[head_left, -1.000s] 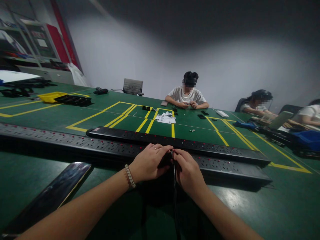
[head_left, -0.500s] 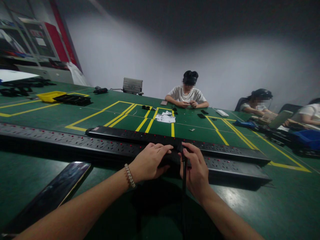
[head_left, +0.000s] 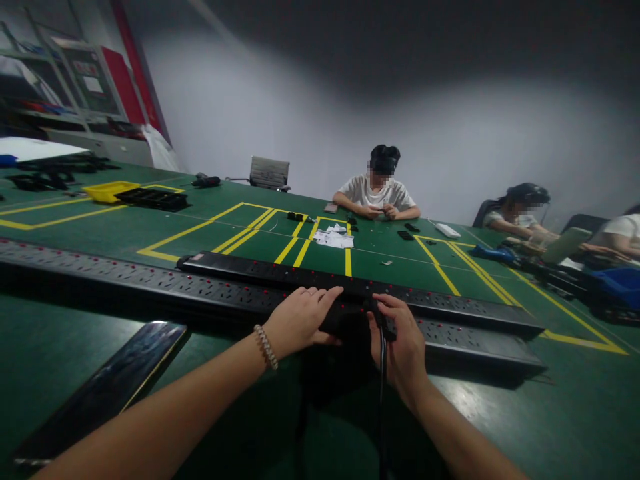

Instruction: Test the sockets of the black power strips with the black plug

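Note:
My left hand [head_left: 303, 319], with a beaded bracelet at the wrist, curls its fingers and thumb round a dark block [head_left: 346, 321] in front of two long black power strips. The block's shape is hard to make out in the shadow. To its right, my right hand [head_left: 403, 339] pinches a black plug [head_left: 373, 308], from which a black cable [head_left: 383, 393] hangs toward me. The near power strip [head_left: 200, 297] and the far power strip [head_left: 455, 303] carry rows of sockets and red lights. Both lie lengthwise across the green table, partly hidden behind my hands.
A phone [head_left: 107, 387] lies near my left forearm. Beyond the strips are white papers [head_left: 335, 237], yellow tape lines, a yellow tray [head_left: 110, 193] and a black tray [head_left: 153, 199]. A person [head_left: 376, 193] sits opposite; others work at the right beside a blue bin [head_left: 617, 283].
My right hand has shifted slightly right and down with the plug, widening the gap to my left hand. The left hand keeps its hold. The whole view has shifted slightly.

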Action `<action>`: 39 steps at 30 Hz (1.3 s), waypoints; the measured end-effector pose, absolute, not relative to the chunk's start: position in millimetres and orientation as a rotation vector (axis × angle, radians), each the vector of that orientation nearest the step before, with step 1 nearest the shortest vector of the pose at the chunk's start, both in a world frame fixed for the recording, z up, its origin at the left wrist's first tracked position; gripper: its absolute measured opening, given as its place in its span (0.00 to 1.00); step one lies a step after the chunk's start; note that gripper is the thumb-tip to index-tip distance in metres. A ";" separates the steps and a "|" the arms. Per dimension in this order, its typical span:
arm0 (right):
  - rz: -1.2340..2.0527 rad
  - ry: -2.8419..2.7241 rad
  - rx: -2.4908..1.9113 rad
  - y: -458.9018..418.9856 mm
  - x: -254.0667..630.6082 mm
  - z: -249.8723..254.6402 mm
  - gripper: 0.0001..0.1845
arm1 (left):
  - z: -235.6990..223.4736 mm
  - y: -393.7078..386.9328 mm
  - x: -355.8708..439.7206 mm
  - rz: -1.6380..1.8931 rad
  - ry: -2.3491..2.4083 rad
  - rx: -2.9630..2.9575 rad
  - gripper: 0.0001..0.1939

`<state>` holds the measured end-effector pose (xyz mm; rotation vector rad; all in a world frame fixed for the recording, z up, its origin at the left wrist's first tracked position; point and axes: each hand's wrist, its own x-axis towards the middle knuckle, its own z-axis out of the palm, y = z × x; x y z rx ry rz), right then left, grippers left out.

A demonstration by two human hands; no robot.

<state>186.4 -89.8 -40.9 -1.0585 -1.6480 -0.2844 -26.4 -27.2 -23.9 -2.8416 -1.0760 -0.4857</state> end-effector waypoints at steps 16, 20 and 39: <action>-0.098 -1.791 -1.066 -92.9 184.6 -40.2 0.14 | -16.6 -19.4 -49.4 -0.612 -0.916 -2.921 0.38; -0.102 -1.796 -1.050 -91.8 183.7 -38.8 0.13 | -16.3 -28.0 -40.6 -0.627 -0.895 -2.932 0.35; -0.116 -2.028 -1.120 -95.5 182.3 -19.3 0.14 | -22.3 -34.0 -33.2 -0.518 -0.859 -2.879 0.31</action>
